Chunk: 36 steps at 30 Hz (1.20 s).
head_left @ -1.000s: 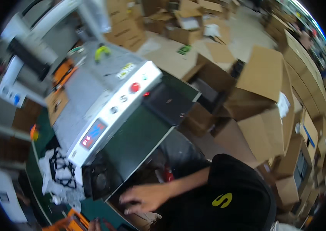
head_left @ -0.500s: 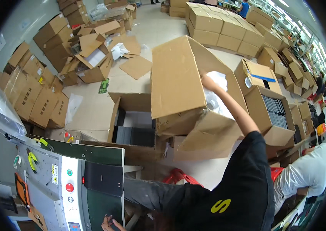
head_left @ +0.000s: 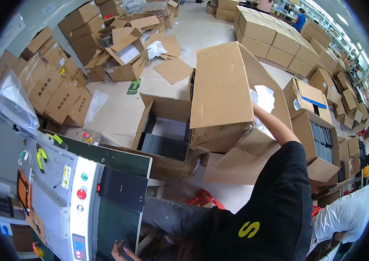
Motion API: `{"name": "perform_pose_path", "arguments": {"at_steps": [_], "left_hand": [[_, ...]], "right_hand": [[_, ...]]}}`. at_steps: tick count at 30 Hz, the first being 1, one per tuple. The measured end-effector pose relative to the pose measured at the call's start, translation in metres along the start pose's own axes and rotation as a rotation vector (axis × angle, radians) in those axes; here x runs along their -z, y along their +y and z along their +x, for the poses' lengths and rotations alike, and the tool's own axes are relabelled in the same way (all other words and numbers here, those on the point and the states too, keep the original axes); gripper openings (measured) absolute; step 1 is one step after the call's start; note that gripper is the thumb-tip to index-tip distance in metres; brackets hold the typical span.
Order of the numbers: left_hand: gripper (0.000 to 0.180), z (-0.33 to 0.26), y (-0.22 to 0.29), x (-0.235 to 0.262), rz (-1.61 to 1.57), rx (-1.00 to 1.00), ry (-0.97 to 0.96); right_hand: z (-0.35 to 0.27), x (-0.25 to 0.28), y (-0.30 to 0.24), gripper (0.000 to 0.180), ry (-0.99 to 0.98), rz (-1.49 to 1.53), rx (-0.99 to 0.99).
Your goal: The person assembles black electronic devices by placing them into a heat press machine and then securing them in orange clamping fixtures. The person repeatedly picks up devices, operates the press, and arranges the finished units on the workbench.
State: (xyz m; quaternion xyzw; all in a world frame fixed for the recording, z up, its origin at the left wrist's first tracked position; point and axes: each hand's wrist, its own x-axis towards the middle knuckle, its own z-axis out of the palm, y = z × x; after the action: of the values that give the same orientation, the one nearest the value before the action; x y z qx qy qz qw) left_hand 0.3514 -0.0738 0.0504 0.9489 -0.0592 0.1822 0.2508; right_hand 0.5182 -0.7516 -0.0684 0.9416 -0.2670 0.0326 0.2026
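The big brown box (head_left: 221, 85) is in the middle of the head view, a bit to the right. It looks open, and the right arm (head_left: 276, 126) goes into it. The arm comes out of a short black sleeve (head_left: 286, 165). The right hand is hidden behind the side of the box, so I cannot tell if it is open or closed, or what it has. Some crumpled white wrapping (head_left: 265, 96) is in the box, close to where the arm goes in.

The left hand (head_left: 122, 251) is low down, by the bottom edge of the view. It is open, with its fingers a bit apart, over the green table (head_left: 117, 222). Part of it is cut off. A flat black piece (head_left: 123, 188) lies on the table, farther up than this hand. Next to that is a long white panel (head_left: 81, 217) with a round red button (head_left: 81, 194). Pliers with yellow-green handles (head_left: 41, 158) lie on the gray top (head_left: 47, 185) to the left.

Just left of the big box is a lower open box (head_left: 148, 114) with dark flat things (head_left: 162, 147) in it. On the right, another open box (head_left: 323, 170) holds a row of dark thin pieces (head_left: 321, 141). A red stool (head_left: 204, 198) is near the black shirt. A person in a white shirt (head_left: 345, 213) is at the far right.
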Motion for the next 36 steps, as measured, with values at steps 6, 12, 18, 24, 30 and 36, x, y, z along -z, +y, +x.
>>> {"name": "perform_pose_path", "arguments": {"at_steps": [6, 12, 18, 24, 30, 36], "left_hand": [[0.034, -0.007, 0.012, -0.011, -0.242, 0.125, 0.007], [0.033, -0.006, 0.074, -0.033, -0.867, 0.128, 0.054], [0.076, 0.0, 0.112, -0.03, -1.27, 0.086, -0.219], [0.04, -0.011, 0.123, -0.027, -1.21, 0.248, -0.252], [0.019, 0.011, 0.091, -0.008, -1.385, 0.511, 0.321], [0.02, 0.028, 0.061, 0.011, -1.409, 0.487, 0.322]], "right_hand": [[-0.016, 0.124, 0.079, 0.036, 0.298, 1.578, -0.183], [-0.1, 0.246, 0.066, 0.035, 0.775, 1.477, 0.089], [-0.19, 0.316, -0.021, 0.04, -0.113, 2.049, 0.435], [-0.262, 0.332, -0.119, 0.032, -0.642, 1.624, 1.125], [-0.267, 0.307, -0.157, 0.05, -0.338, 1.397, 1.593], [-0.302, 0.276, -0.206, 0.044, -0.629, 1.49, 1.448]]}}
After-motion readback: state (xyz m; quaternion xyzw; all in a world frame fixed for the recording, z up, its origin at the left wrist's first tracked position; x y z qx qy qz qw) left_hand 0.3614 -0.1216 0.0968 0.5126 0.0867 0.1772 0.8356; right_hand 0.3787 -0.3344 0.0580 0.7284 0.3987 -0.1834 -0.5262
